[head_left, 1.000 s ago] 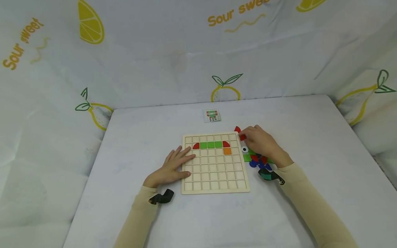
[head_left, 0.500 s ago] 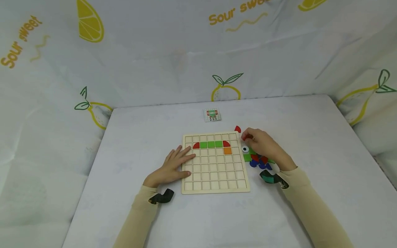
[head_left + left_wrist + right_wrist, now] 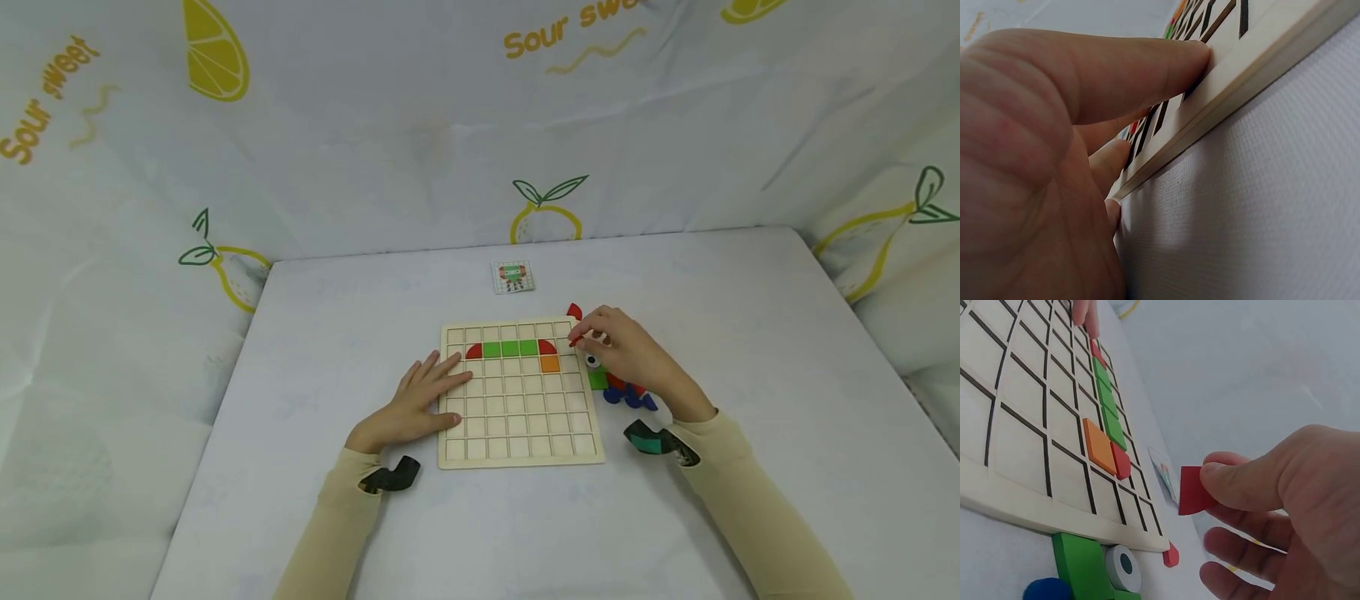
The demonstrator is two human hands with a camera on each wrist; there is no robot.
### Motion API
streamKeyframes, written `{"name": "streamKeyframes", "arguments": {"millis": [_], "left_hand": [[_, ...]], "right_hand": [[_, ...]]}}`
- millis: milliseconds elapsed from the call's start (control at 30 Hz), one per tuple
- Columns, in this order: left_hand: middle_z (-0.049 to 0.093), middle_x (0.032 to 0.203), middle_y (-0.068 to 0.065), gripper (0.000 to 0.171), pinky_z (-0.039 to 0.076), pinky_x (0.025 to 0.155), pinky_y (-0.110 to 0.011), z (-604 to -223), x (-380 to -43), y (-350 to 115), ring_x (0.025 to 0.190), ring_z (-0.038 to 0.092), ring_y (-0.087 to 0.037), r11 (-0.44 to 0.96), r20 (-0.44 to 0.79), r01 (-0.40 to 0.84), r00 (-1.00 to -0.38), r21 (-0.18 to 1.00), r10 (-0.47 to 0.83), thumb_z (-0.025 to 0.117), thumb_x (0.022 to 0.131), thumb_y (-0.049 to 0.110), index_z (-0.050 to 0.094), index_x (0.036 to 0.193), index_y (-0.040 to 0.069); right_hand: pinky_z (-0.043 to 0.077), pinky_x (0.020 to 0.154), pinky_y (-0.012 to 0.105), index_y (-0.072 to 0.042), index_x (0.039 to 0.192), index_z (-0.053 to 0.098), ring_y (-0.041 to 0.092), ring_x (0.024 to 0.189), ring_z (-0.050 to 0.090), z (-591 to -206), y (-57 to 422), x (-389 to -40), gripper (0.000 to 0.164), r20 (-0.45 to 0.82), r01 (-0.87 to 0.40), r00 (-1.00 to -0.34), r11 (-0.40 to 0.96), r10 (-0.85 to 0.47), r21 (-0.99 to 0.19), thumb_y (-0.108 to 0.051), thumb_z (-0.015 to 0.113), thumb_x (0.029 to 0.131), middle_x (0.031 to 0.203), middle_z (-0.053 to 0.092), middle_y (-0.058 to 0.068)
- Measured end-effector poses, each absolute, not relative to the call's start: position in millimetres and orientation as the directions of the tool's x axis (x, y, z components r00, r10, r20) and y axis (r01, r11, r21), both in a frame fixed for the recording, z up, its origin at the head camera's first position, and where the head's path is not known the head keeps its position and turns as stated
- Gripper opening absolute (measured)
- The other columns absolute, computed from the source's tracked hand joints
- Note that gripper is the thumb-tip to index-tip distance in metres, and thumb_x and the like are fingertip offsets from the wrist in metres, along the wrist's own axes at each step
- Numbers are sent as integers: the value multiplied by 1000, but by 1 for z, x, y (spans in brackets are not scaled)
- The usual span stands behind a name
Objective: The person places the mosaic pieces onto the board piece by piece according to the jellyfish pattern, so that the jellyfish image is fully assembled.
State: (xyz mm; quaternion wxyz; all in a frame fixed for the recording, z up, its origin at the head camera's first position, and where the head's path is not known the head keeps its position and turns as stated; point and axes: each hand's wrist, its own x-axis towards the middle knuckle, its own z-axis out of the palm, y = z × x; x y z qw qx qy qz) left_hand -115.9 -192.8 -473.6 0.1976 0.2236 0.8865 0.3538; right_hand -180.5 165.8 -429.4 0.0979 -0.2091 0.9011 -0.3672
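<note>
My left hand [image 3: 416, 406] lies with spread, straight fingers on the left edge of a wooden grid board [image 3: 517, 425]. Its thumb [image 3: 1147, 75] presses the board's face in the left wrist view. Between thumb and index finger, my right hand [image 3: 630, 354] pinches a red tile [image 3: 1194, 490] with straight sides showing, held over the board's upper right part. In one row of the board sit a red quarter-round tile [image 3: 474, 352], three green squares [image 3: 510, 349] and another red quarter-round tile [image 3: 547, 347]. An orange square [image 3: 550, 364] lies just below the right one.
Right of the board, partly under my right hand, is a pile with green tiles [image 3: 1082, 565], blue pieces [image 3: 633, 400] and a white eye disc [image 3: 1124, 567]. A loose red tile [image 3: 574, 311] lies at the board's upper right corner. A pattern card [image 3: 513, 277] lies behind the board.
My right hand has lifted the red tile from beside the board and moved it left over the board's right edge. My left hand has stayed in place.
</note>
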Motion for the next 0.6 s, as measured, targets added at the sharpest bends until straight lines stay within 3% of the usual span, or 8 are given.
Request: {"name": "streamKeyframes", "arguments": {"millis": [133,300,500,600], "left_hand": [[11,173,-1,70,-9,127,-55,-475,-117,-193,160,-9,-32,653,-193,256,-824,713,533,69,93,24,40,157,20],[10,173,0,70,-9,127,-54,-476,-117,-195,160,-9,-31,661,-194,261,-824,703,532,69,94,24,39,157,20],[13,172,-6,68,-7,127,-57,-475,-116,-195,160,-6,-36,655,-172,288,-821,699,544,68,94,24,40,156,16],[13,172,-6,68,-7,127,-57,-475,-117,-194,160,-6,-36,655,-173,287,-821,699,544,67,94,25,41,156,16]], "right_hand": [[50,77,31,-9,108,70,20,91,57,-429,162,-178,11,-71,-282,-886,656,-457,-701,-11,67,97,98,69,5],[51,79,31,-10,103,70,15,87,61,-434,156,-175,8,-117,-279,-858,646,-500,-711,-13,68,97,93,72,1],[43,63,25,-13,99,72,16,75,52,-440,149,-171,6,-176,-256,-830,642,-529,-722,-17,70,95,83,65,0],[42,62,25,-13,98,72,16,76,50,-444,147,-171,5,-199,-251,-820,650,-537,-717,-17,70,95,83,64,0]]}}
